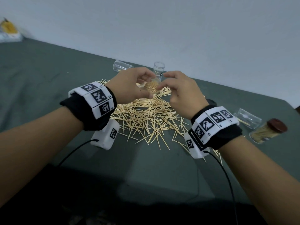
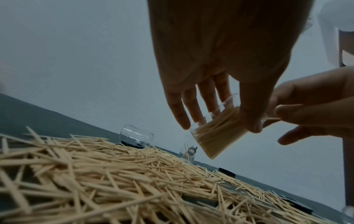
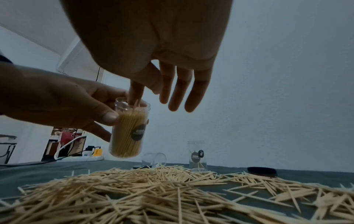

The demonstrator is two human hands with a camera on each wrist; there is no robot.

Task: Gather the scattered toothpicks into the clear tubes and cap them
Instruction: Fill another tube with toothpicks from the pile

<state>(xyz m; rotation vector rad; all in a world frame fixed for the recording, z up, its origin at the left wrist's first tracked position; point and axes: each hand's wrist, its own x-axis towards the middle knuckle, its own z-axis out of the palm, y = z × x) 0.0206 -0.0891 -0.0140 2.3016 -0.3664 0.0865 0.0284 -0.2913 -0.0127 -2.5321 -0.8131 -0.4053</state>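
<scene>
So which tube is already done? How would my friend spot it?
Start at the big toothpick pile on the green table, then look past the right hand to the table's right side. The finished tube lies there, full, the only one wearing a dark red cap.

Toothpick pile [image 1: 146, 117] below; tubes [image 1: 158, 69] behind.

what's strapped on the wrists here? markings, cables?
Both forearms bare, no sleeves. Left wrist band and right wrist band alike: black fabric cuff, white blocks with black square fiducial tags, a white camera box beneath, and a thin black cable trailing back.
</scene>
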